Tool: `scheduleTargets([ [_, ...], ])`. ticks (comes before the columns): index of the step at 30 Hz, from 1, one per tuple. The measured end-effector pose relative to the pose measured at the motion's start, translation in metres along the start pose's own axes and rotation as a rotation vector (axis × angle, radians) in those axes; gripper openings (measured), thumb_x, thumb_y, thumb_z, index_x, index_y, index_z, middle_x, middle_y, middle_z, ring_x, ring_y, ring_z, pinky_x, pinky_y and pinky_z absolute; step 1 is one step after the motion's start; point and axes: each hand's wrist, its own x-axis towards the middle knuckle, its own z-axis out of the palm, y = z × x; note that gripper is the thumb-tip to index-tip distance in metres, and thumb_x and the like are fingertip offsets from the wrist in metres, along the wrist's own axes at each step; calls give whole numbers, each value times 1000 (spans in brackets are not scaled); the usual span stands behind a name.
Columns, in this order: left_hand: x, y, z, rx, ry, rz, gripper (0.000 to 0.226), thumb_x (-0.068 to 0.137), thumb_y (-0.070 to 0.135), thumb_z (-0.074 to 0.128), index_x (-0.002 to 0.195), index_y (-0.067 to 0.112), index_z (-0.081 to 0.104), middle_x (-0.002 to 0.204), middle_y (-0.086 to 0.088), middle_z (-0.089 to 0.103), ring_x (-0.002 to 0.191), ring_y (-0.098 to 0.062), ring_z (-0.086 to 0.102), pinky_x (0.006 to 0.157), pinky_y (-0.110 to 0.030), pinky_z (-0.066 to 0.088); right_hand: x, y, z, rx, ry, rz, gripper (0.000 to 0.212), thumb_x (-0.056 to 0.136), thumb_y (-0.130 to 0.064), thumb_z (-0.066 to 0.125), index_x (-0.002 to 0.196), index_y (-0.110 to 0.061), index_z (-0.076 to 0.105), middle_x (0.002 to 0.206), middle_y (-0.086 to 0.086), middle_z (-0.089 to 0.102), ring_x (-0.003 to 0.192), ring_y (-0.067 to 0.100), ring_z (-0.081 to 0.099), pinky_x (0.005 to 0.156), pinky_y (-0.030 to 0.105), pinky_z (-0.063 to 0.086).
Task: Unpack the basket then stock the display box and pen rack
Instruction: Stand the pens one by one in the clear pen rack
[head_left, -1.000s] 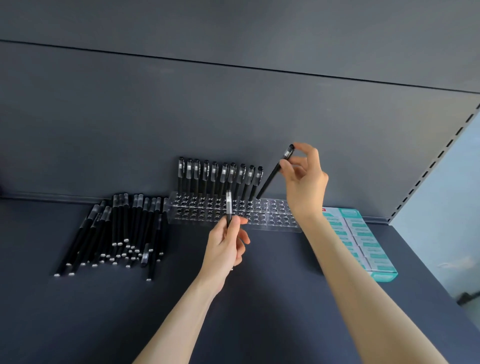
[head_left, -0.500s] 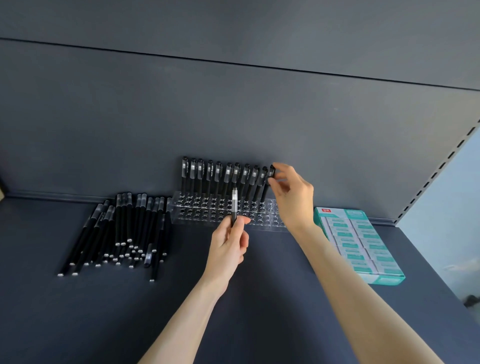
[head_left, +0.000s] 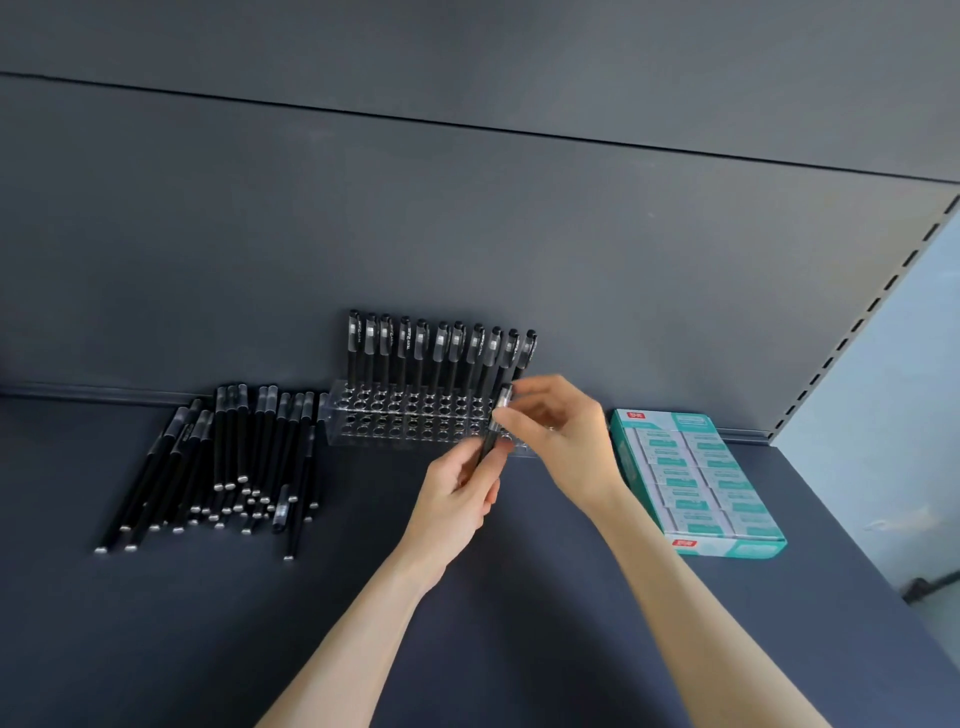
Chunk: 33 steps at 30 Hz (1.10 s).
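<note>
Spanning the lower view, a dark shelf (head_left: 156, 649) is seen, and the clear pen rack (head_left: 405, 421) is set at its back edge, against the dark back panel (head_left: 467, 234). To the right of the pen rack, apart from it, a teal display box (head_left: 737, 548) is laid flat and is filled with rows of small white and teal packets (head_left: 691, 483). To the left of the pen rack, just beside its left end, a pile of loose black pens (head_left: 223, 467) is spread on the shelf, most of them with their clear caps toward the back. In the back row of the pen rack eleven black pens (head_left: 441, 353) are stood upright, caps up; the nearer rows of holes are seen unfilled.

In front of the pen rack's right end, one black pen (head_left: 496, 426) is held by both hands, cap up and slightly tilted. Its lower barrel is gripped by the curled fingers of the left hand (head_left: 457, 493). Its capped upper end is pinched between thumb and forefinger of the right hand (head_left: 561, 431), whose other fingers are loosely bent.
</note>
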Motion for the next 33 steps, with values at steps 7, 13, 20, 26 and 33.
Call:
scheduleTargets([
  [7, -1, -1, 1, 11, 30, 72, 17, 96, 8, 52, 98, 9, 69, 68, 4, 61, 52, -8, 43, 52, -17, 38, -8, 2, -7, 123, 55, 4, 22, 87, -7, 63, 97, -26, 61, 78, -8, 72, 77, 7, 68, 71, 13, 48],
  [13, 1, -6, 0, 19, 90, 61, 14, 86, 4, 66, 88, 17, 70, 64, 2, 60, 55, -11, 50, 54, -20, 45, -11, 6, -6, 74, 65, 27, 32, 83, -10, 69, 112, -20, 60, 71, -13, 67, 69, 5, 65, 67, 14, 49],
  [20, 1, -6, -2, 613, 380, 348, 15, 88, 12, 64, 103, 16, 66, 101, 6, 61, 96, -14, 58, 89, -31, 43, 6, -7, -23, -19, 301, -75, 41, 86, -5, 63, 99, -42, 49, 85, -3, 70, 74, 25, 67, 76, 37, 53],
  [26, 30, -2, -19, 1182, 409, 581, 29, 81, 14, 73, 108, 7, 69, 108, -14, 63, 101, -37, 59, 101, -56, 37, 35, -13, -34, -124, 438, -247, 33, 86, -6, 60, 105, -33, 53, 87, -11, 65, 74, 7, 64, 72, 13, 47],
  [33, 48, -12, -34, 1198, 407, 610, 22, 77, 17, 78, 97, 10, 74, 96, -7, 65, 87, -32, 62, 90, -51, 42, 53, 1, -33, -181, 406, -284, 31, 87, -4, 60, 113, -20, 55, 87, -11, 62, 73, 0, 60, 71, 5, 42],
])
